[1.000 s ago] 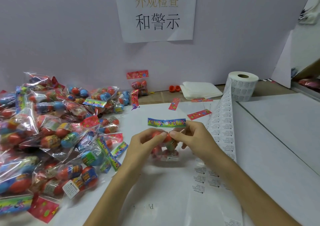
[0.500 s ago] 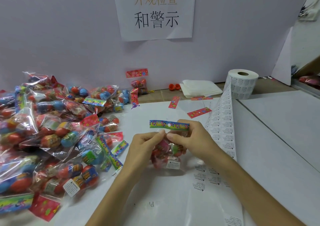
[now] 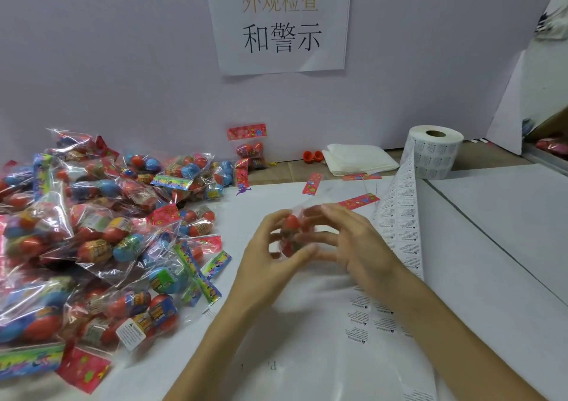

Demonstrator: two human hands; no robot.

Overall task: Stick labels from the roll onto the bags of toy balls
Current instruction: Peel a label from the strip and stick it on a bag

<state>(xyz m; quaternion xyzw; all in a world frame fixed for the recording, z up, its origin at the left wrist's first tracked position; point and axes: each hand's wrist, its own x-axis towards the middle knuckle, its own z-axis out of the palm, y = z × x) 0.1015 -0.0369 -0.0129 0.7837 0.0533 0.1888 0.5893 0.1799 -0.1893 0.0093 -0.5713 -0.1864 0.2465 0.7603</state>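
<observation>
A small clear bag of red toy balls (image 3: 292,231) is held above the white sheet at the centre of the view. My left hand (image 3: 270,256) grips it from the left, fingers and thumb curled round it. On its right side, my right hand (image 3: 353,241) is blurred, fingers spread with the tips at the bag. The white label roll (image 3: 435,151) stands at the back right. Its strip of labels (image 3: 399,216) runs down the table and passes under my right forearm.
A big pile of bagged toy balls (image 3: 92,231) fills the left side. One bag (image 3: 249,148) leans on the back wall. A folded white cloth (image 3: 359,158), red caps (image 3: 313,155) and loose red header cards (image 3: 358,201) lie behind my hands.
The bag has turned in my hands, and its coloured header card no longer shows. My right hand's fingers have loosened from a pinch and spread out.
</observation>
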